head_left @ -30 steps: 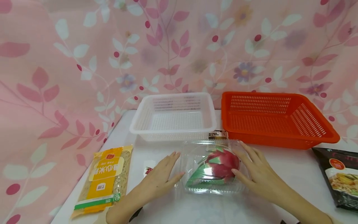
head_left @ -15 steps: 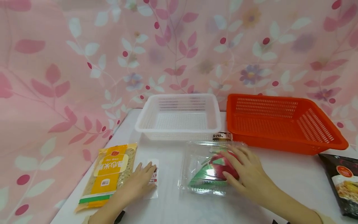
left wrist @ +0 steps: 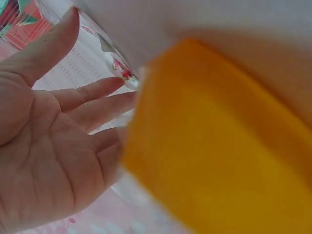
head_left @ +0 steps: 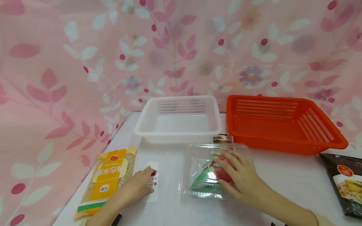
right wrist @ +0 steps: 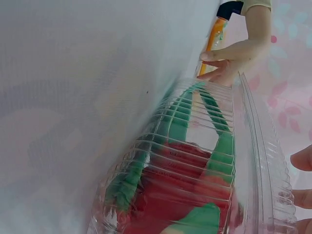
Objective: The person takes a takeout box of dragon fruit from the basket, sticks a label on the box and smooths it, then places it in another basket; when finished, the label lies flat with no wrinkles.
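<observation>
- Head view: the left hand [head_left: 138, 185] looks released, its fingers loosely extended, fingertips at a printed card [head_left: 154, 179].
- Just outside that hand lies a yellow packet [head_left: 108, 179].
- The right hand [head_left: 240, 175], also unclenched, rests spread over a clear box [head_left: 193, 153]; a red-and-green dragon fruit [head_left: 205, 182] sits inside, beneath its fingers.
- Beyond both hands stand a white basket [head_left: 178, 134] and a red-orange basket [head_left: 285, 144].

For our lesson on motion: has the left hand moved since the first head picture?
Yes: against the white basket in the head view, the left hand has moved left, away from the clear container.
</observation>
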The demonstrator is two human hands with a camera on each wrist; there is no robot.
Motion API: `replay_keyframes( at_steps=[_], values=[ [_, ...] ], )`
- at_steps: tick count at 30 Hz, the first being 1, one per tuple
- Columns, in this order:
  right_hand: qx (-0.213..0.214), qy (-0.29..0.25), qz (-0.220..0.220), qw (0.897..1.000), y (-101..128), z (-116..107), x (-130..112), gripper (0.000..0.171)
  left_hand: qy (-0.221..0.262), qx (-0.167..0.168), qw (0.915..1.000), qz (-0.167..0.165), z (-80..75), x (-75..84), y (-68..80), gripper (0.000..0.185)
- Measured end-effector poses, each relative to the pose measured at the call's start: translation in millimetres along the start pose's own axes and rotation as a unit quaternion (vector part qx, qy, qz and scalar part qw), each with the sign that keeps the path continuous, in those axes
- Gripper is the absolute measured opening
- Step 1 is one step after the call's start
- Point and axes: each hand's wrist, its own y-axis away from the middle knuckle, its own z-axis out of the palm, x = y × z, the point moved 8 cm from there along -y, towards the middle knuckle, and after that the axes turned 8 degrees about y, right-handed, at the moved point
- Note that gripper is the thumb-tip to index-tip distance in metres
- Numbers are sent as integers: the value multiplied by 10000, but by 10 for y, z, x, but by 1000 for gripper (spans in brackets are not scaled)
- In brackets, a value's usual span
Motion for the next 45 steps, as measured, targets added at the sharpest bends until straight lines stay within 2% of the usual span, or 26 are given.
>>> replay_keyframes(
  at_steps=[5, 8, 11, 15, 19, 22, 27, 32, 36, 40, 43, 45],
  values=[
    [-78, -210, -116, 9997, -12, 41, -44, 53, 403, -133, 9990, 155, 24, -23, -14, 77],
    [-117, -287, -148, 9994, -7, 65, -64, 51, 485, -172, 9979, 402, 26, -3, -28, 77],
    [-191, -340, -184, 9991, 3, 83, -85, 47, 460, -110, 9976, 498, 13, -4, -42, 77],
    [-263, -528, -316, 9978, 12, 73, -125, 44, 371, 85, 9986, 363, -9, -37, -83, 75],
    [-326, -623, -434, 9966, 19, 45, -169, 47, 168, 333, 9981, 491, -39, -21, -132, 72],
    [-285, -625, -496, 9964, 15, 25, -197, 49, 117, 380, 9979, 514, -54, -17, -151, 72],
    [-107, -651, -579, 9961, 12, 7, -224, 47, 210, 324, 9989, 247, -65, -51, -168, 72],
    [-51, -693, -578, 9959, 23, 11, -230, 44, 299, 481, 9980, 286, -95, -29, -197, 74],
    [-117, -712, -561, 9958, 28, 24, -230, 44, 579, 636, 9958, 313, -121, -3, -189, 70],
    [-180, -738, -573, 9955, 26, 38, -234, 43, 798, 629, 9932, 571, -135, 100, -154, 63],
    [-114, -744, -586, 9954, 20, 26, -237, 43, 865, 665, 9888, 1015, -165, 243, -94, 59],
    [-72, -754, -609, 9953, 10, 17, -242, 43, 769, 851, 9827, 1456, -208, 369, -24, 58]
  ],
)
